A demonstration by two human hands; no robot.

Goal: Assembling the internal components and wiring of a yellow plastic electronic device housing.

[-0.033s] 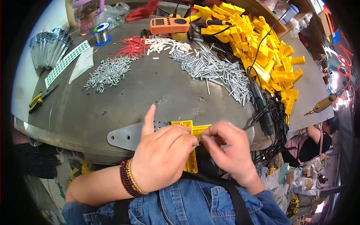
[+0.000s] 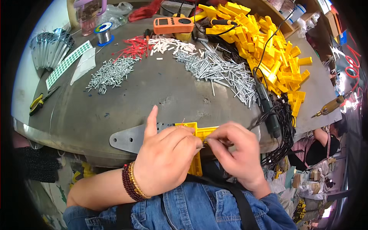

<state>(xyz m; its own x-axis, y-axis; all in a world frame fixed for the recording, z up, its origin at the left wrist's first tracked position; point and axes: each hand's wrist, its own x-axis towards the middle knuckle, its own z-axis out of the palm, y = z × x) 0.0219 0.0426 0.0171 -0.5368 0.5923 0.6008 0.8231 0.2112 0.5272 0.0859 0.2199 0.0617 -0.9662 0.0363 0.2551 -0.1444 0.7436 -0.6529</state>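
Observation:
Near the front edge of the bench, a yellow plastic T-shaped part [image 2: 196, 165] lies with a grey metal plate [image 2: 126, 140] reaching out from it to the left. My left hand [image 2: 165, 157] is closed over the yellow part, index finger stretched out across the plate. Thumb and fingers of my right hand [image 2: 239, 153] are pinched together at the part's right arm. Whatever lies between those fingertips is too small or hidden to name. A thin reddish wire end [image 2: 183, 121] shows just above the yellow part.
Short screws [image 2: 111, 74], red wires [image 2: 134, 48], white pieces [image 2: 172, 45] and long bolts [image 2: 230, 73] lie in heaps beyond my hands. Yellow parts [image 2: 276, 57] are piled at right, beside a dark-handled corded tool [image 2: 268, 111]. Pliers [image 2: 40, 102] and a solder spool [image 2: 104, 33] are at left.
My right hand has shifted slightly right, its fingertips still near the yellow part. The thin wire end now shows above the part. My left hand has barely moved.

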